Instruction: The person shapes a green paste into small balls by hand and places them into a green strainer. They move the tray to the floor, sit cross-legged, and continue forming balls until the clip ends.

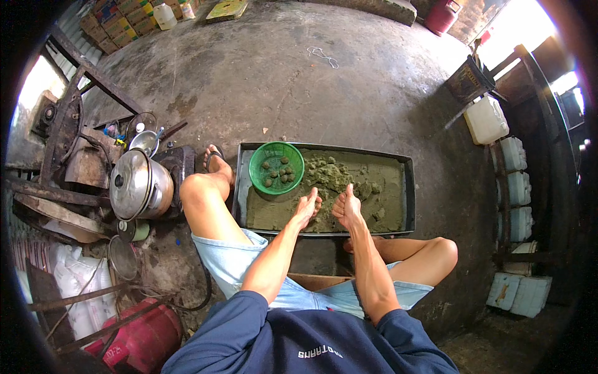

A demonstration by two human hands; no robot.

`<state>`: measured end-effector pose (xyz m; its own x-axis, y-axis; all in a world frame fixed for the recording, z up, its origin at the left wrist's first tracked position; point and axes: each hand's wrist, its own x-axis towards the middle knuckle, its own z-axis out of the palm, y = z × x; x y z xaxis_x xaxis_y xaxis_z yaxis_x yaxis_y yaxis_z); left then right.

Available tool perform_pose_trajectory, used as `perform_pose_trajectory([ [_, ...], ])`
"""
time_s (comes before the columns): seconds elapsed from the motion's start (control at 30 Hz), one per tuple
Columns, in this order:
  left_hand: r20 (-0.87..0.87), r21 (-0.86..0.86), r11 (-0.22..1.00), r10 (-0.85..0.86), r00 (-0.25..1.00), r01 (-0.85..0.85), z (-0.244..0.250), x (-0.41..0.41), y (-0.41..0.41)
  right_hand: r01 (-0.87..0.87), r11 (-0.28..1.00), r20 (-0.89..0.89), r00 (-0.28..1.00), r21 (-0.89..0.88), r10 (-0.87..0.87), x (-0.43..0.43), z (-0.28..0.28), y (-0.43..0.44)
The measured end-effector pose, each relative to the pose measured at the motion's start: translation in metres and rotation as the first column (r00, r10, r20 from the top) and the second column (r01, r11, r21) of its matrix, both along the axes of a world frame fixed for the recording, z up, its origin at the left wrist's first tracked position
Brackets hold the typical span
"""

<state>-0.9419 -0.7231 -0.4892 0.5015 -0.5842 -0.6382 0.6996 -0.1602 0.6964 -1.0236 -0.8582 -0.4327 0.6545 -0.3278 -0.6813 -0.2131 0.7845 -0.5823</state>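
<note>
A long rectangular metal tray (409, 196) lies on the floor between my legs, with a greenish, crumbly dough-like mass (329, 172) heaped near its middle and spread thinly around. Over the tray's left part rests a green plastic basket (276, 188) holding several small round balls (284, 160). Both hands are above the near-middle of the tray, apart from each other, thumbs pointing away from me. My left hand (309, 205) has its fingers curled; whether anything is inside cannot be seen. My right hand (347, 206) is curled likewise, its palm side hidden from view.
At left stand a lidded metal pot (140, 187), a smaller green pot (135, 230) and a red gas cylinder (145, 334). White plastic containers (487, 120) line the right side, near a black bucket (469, 79). Cardboard boxes (121, 23) are stacked at the far left.
</note>
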Motion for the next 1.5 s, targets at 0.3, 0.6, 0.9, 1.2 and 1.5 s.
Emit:
perform_pose_trajectory([
  [0.3,-0.074,-0.096,0.983,0.148,0.986,-0.154,0.005,0.006,0.008,-0.138,0.988,-0.123,0.984,-0.067,0.129,0.001,-0.029,0.013],
  [0.6,-0.193,-0.130,0.991,-0.043,0.980,0.018,0.014,0.008,0.015,-0.179,0.981,-0.073,0.982,-0.078,0.174,0.004,0.001,0.011],
  [0.9,0.267,0.161,0.987,-0.017,0.964,-0.027,-0.001,0.006,0.004,-0.410,0.070,-0.324,0.804,-0.909,0.498,0.009,0.015,0.030],
  [1.2,0.087,0.035,0.998,0.048,0.995,-0.051,0.006,0.010,0.004,-0.457,0.347,-0.374,0.884,-0.819,0.282,0.012,0.006,0.025],
  [1.5,0.080,-0.067,0.991,0.119,0.990,-0.114,0.007,0.002,0.007,-0.226,0.890,-0.265,0.956,-0.396,0.125,-0.001,-0.006,0.019],
])
